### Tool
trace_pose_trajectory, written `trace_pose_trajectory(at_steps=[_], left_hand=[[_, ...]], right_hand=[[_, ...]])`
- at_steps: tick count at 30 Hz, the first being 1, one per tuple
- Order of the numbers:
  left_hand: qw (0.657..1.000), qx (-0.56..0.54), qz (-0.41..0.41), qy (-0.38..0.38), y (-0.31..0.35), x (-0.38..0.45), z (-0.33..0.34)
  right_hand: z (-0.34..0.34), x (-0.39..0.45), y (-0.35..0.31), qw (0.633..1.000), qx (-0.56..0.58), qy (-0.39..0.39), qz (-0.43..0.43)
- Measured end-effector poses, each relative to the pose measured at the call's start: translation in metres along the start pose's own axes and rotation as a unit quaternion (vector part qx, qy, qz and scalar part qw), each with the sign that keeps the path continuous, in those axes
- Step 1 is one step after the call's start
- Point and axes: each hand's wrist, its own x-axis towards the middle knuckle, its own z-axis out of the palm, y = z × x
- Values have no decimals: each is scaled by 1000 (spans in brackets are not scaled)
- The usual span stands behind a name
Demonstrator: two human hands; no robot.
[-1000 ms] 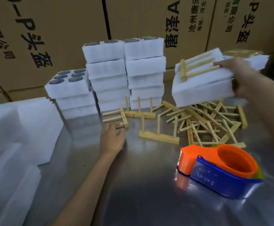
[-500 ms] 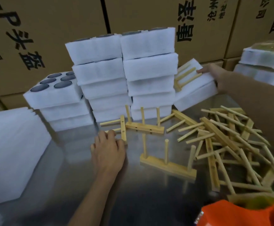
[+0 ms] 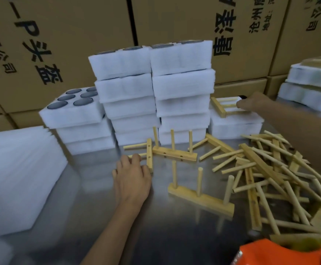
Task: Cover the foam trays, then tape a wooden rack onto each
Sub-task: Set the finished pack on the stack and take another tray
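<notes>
Stacks of white foam trays (image 3: 155,96) stand at the back of the steel table. The left stack's top tray (image 3: 71,109) is uncovered and shows dark round discs. At the right of the stacks sits a covered tray (image 3: 234,125) with a wooden rack (image 3: 222,107) lying on it. My right hand (image 3: 251,102) rests on that tray's top with curled fingers at the rack's pegs. My left hand (image 3: 132,176) lies on the table and its fingers touch a flat wooden rack (image 3: 148,152).
A pile of loose wooden racks (image 3: 270,175) covers the table's right side. One rack (image 3: 199,197) stands upright in the middle. White foam sheets (image 3: 16,178) are stacked at left. An orange tape dispenser (image 3: 289,253) sits at the bottom right. Cardboard boxes (image 3: 79,35) wall the back.
My right hand has carried the covered tray with its rack leftwards and down and set it beside the tall stacks. My left hand has stayed at the flat rack.
</notes>
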Motion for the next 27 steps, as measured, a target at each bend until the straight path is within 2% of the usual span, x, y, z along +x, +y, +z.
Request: trace_pose_trajectory(at_steps=[3, 5, 7, 9, 12, 14, 16, 20, 22, 24, 25, 27], left_hand=[[999, -38, -13, -20, -2, 3, -1], [992, -115, -54, -26, -3, 3, -4], [963, -242, -122, 5, -4, 0, -11], [918, -349, -178, 57, -8, -4, -22], [855, -459, -231, 73, -20, -16, -37], [816, -526, -232, 60, -25, -29, -43], [782, -574, -238, 54, -29, -44, -50], [766, -597, -235, 35, -37, -60, -57], [751, -614, -240, 26, -41, -58, -59], [702, -666, -254, -4, -48, -51, -61], [662, -701, -264, -34, -53, -47, -62], [549, -779, -282, -108, -65, -38, -64]], right_hand=[[0, -33, -11, 987, -137, -52, -60], [-2, -64, -19, 958, -252, -97, -96], [-1, -100, -28, 911, -372, -126, -126], [-1, -138, -42, 873, -430, -144, -179], [4, -204, -76, 863, -391, -180, -264], [12, -246, -101, 859, -343, -205, -319], [28, -281, -128, 839, -313, -214, -391], [77, -328, -176, 793, -309, -142, -506], [101, -334, -201, 786, -291, -131, -530], [120, -327, -228, 789, -268, -111, -541], [127, -320, -241, 792, -263, -92, -543], [139, -301, -266, 807, -252, -54, -531]])
